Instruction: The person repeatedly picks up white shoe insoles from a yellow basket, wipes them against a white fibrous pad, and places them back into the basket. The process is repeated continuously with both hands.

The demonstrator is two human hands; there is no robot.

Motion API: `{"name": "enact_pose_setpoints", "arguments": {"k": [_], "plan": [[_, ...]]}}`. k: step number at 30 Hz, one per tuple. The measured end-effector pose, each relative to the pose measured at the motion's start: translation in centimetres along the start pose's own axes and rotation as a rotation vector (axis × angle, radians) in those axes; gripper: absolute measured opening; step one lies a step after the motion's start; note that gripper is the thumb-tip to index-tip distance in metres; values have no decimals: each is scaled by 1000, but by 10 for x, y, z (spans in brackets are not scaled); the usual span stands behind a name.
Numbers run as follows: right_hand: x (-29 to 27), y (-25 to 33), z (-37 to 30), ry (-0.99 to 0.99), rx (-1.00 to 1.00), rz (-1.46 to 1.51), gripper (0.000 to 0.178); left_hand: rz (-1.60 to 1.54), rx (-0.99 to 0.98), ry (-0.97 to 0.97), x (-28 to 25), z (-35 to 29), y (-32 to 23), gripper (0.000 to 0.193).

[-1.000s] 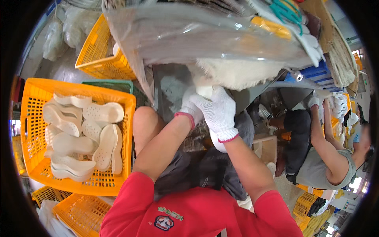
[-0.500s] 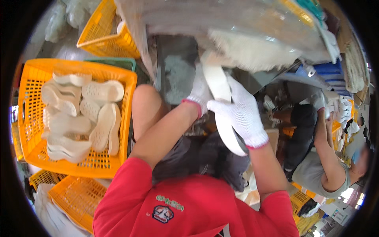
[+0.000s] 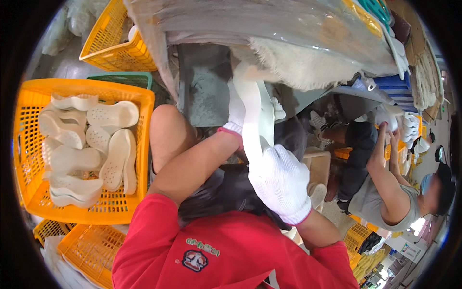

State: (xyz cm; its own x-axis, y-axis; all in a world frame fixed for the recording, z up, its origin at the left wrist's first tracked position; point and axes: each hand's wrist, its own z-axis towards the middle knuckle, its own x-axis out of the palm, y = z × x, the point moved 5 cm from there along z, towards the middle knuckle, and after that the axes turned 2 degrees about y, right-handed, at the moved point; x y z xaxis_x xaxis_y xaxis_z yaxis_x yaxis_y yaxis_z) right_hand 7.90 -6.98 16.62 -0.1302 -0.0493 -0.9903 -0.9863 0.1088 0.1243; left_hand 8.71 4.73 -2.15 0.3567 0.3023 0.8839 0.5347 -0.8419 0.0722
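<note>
A white shoe sole (image 3: 251,113) is held lengthwise before me, turned partly on its side. Its far end lies at the edge of a fluffy cream buffing wheel (image 3: 308,67); whether they touch I cannot tell. Around the sole's far part my left hand (image 3: 236,106) is closed, mostly hidden behind it, with gloved fingertips showing on its right side. My right hand (image 3: 281,182) grips the near end, fingers wrapped round. Both hands wear white knit gloves. Cream perforated soles (image 3: 119,115) fill much of a yellow crate (image 3: 86,219) at my left.
Plastic sheeting (image 3: 216,21) hangs over the wheel, above a grey metal trough (image 3: 204,86). More yellow crates (image 3: 120,55) stand at the far left and near left (image 3: 94,250). A green crate (image 3: 120,77) sits behind the full one. A co-worker (image 3: 385,192) sits at the right.
My right hand has slid from the sole's middle toward me to its near end. The sole has swung from a slant to nearly straight and rolled onto its side.
</note>
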Motion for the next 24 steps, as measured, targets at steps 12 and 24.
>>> {"name": "enact_pose_setpoints", "arguments": {"k": [12, 24], "plan": [[98, -94, -67, -69, 531, 1810, 52, 179, 318, 148, -19, -31, 1, 81], [86, -54, 9, 29, 422, 1645, 70, 99, 200, 125, -84, 8, -53, 53]]}}
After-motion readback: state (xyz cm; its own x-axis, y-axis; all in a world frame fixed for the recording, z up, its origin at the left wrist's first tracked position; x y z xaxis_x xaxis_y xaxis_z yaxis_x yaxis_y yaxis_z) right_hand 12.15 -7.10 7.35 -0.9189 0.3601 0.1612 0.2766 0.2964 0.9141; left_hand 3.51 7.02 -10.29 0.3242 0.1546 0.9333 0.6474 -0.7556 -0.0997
